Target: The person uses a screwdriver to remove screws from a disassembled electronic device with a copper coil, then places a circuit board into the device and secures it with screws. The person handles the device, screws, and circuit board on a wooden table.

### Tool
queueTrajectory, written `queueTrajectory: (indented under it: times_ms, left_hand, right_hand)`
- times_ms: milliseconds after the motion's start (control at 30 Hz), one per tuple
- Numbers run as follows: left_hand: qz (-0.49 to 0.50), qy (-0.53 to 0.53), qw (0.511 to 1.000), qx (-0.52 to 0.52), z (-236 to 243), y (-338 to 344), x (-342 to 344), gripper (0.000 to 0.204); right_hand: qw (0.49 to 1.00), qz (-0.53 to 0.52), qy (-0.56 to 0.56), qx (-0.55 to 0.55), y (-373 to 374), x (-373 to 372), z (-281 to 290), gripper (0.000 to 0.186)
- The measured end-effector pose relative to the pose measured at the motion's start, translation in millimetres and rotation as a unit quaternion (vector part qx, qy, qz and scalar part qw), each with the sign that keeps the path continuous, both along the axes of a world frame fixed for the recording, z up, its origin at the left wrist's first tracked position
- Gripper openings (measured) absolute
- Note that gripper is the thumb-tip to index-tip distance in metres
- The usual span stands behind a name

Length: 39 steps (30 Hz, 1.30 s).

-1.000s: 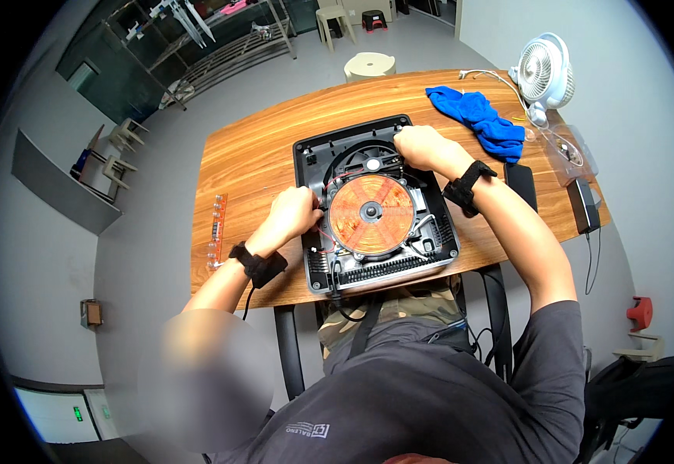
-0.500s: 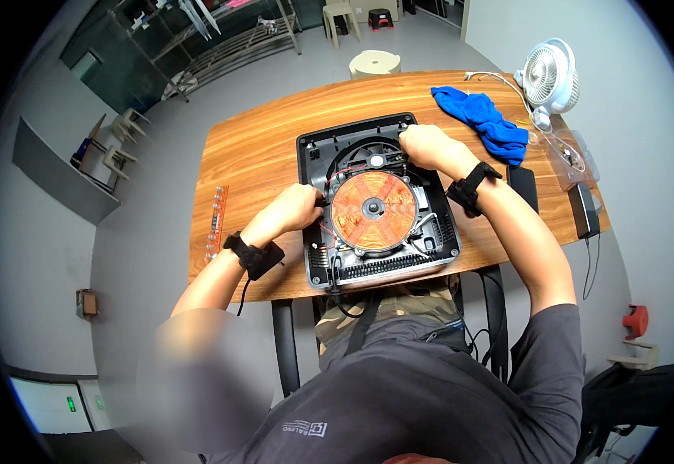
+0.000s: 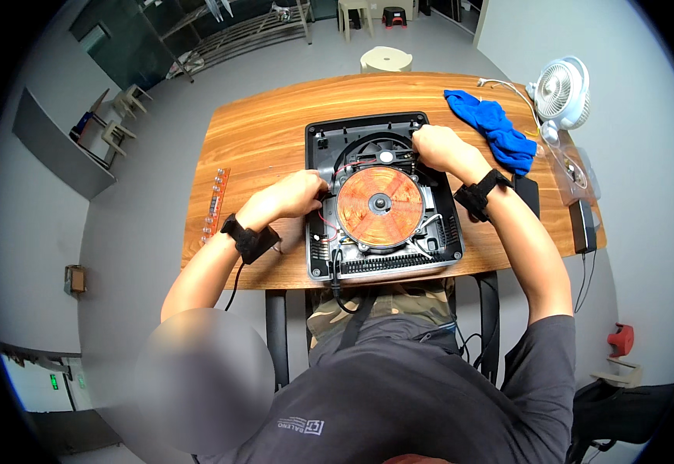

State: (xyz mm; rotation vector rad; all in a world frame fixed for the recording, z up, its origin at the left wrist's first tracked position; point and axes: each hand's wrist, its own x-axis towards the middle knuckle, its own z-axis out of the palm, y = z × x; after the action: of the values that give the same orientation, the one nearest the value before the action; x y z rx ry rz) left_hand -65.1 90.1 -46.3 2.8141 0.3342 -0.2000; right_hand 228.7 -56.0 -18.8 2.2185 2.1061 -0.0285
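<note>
An opened induction cooker (image 3: 379, 201), its square black plastic shell bared to show a flat, round copper-coloured coil (image 3: 379, 206) with a dark hub and a small fan (image 3: 379, 152) behind it, lies at the middle of the wood-grain table (image 3: 260, 139) right before the person. The left hand (image 3: 294, 193), curled with fingers bent inward, presses on the cooker's left edge beside the coil, while the right hand (image 3: 434, 145) is bunched at the far right corner by the fan; whether either pinches a part I cannot tell. A crumpled blue cloth (image 3: 496, 131) and a white round-grilled fan (image 3: 561, 91) sit to the right, and a narrow strip of small parts (image 3: 215, 203) lies near the left edge.
</note>
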Motion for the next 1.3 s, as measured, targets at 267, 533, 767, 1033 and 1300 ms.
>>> queueTrajectory:
  times_ms: [267,533,767,1033,1300]
  left_hand:
    - [0.023,0.032,0.998,0.05,9,-6,10,0.021]
    - [0.005,-0.018,0.999,-0.035,40,-25,-9,0.02]
    - [-0.054,0.054,0.997,0.001,33,-50,-22,0.014]
    - [-0.071,0.023,0.997,-0.023,20,-49,-24,0.01]
    - [0.004,-0.014,0.991,-0.134,33,-44,-23,0.017]
  right_hand:
    - [1.0,0.003,-0.007,0.0,2,0,-3,0.012]
    - [1.0,0.011,-0.001,0.0,5,3,-8,0.01]
    - [0.999,0.011,0.01,0.034,6,11,-17,0.008]
    - [1.0,0.003,-0.003,0.002,3,4,-8,0.009]
    - [1.0,0.009,-0.003,0.022,5,8,-14,0.01]
